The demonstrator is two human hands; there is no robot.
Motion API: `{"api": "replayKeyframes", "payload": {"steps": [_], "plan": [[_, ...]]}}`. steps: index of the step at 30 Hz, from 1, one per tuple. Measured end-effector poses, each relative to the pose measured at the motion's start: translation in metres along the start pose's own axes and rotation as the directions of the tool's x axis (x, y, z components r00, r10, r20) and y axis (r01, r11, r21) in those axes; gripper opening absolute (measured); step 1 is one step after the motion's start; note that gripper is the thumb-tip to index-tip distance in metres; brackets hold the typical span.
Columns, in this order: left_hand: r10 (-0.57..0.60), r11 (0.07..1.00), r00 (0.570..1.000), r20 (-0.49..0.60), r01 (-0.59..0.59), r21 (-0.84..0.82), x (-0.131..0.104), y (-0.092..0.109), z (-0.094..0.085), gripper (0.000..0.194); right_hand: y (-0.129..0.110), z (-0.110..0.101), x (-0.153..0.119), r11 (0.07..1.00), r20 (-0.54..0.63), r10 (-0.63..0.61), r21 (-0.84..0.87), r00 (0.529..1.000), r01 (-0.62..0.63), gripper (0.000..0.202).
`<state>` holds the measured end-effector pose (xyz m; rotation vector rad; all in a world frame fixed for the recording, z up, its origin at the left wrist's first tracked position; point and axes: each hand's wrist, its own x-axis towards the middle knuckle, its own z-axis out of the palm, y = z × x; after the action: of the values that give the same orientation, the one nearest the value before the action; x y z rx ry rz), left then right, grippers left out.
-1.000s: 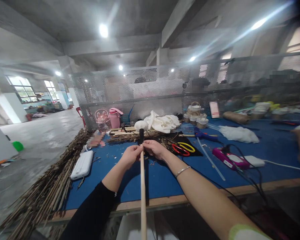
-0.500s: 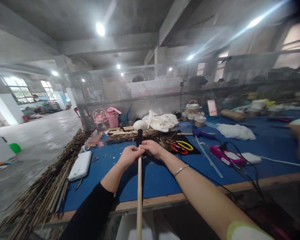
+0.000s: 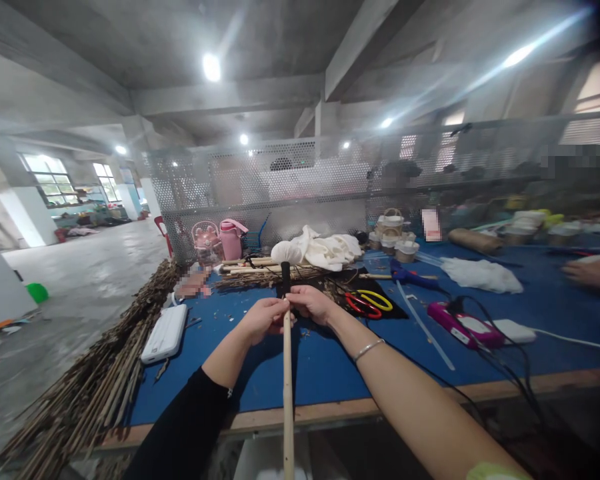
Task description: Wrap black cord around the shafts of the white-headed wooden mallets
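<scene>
A pale wooden stick (image 3: 287, 393) runs from the bottom edge up to my hands, over the front of the blue table. My left hand (image 3: 263, 320) pinches near its upper end from the left. From the right, my right hand (image 3: 313, 305) has its fingers closed at the same end, beside a black strip (image 3: 285, 272) that rises above them. Beyond the strip lies a white rounded bundle (image 3: 286, 253) next to a crumpled white cloth (image 3: 333, 248). Scissors with red and yellow handles (image 3: 370, 304) rest on black material to the right.
Dry stalks (image 3: 100, 360) are piled along the left edge, beside a white power bank (image 3: 164, 333). A purple device (image 3: 463, 325) with cables, a blue glue gun (image 3: 413, 275) and a plastic bag (image 3: 481, 275) lie right. Another person's hand (image 3: 593, 272) is at the far right.
The view has shifted, so the scene sits slightly lower and further right. Both hands stay at the stick's upper end. The other person's hand at the far right has moved.
</scene>
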<state>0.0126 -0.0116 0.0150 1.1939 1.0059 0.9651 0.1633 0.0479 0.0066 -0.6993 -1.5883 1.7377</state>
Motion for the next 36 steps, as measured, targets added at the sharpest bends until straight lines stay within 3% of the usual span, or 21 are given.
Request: {"api": "replayKeyframes", "payload": {"steps": [4, 6, 17, 24, 28, 32, 36], "plan": [[0.098, 0.966, 0.981, -0.170, -0.053, 0.251, 0.0004, -0.0016, 0.0004, 0.044, 0.0016, 0.0025, 0.0007, 0.997, -0.029, -0.013, -0.077, 0.999, 0.011, 0.028], [0.140, 0.949, 0.973, -0.185, -0.079, 0.304, 0.0002, -0.0014, 0.0003, 0.044, 0.0014, 0.0034, 0.0005, 0.995, -0.029, -0.009, -0.104, 1.000, 0.006, 0.027], [0.080, 0.987, 0.986, -0.149, -0.058, 0.150, 0.0035, -0.0034, -0.0014, 0.044, -0.0005, 0.0036, -0.0005, 0.997, -0.034, 0.032, -0.070, 0.999, -0.034, 0.030], [-0.003, 1.000, 0.999, 0.043, 0.003, -0.006, 0.0007, 0.0020, -0.0030, 0.037, 0.0004, 0.0014, 0.0000, 0.999, 0.037, 0.019, 0.044, 0.999, -0.021, 0.030], [-0.008, 0.992, 0.999, -0.049, 0.014, 0.123, 0.0012, -0.0003, -0.0026, 0.039, 0.0041, 0.0013, 0.0025, 1.000, -0.021, -0.007, -0.017, 1.000, 0.006, 0.029], [0.103, 0.960, 0.983, -0.151, -0.058, 0.274, 0.0032, -0.0044, -0.0021, 0.042, 0.0044, 0.0017, 0.0035, 0.998, -0.088, -0.030, -0.064, 0.996, 0.024, 0.028], [0.142, 0.957, 0.975, -0.172, -0.091, 0.277, 0.0044, -0.0053, -0.0021, 0.043, 0.0040, 0.0019, 0.0042, 0.997, -0.114, -0.017, -0.078, 0.993, 0.008, 0.029]]}}
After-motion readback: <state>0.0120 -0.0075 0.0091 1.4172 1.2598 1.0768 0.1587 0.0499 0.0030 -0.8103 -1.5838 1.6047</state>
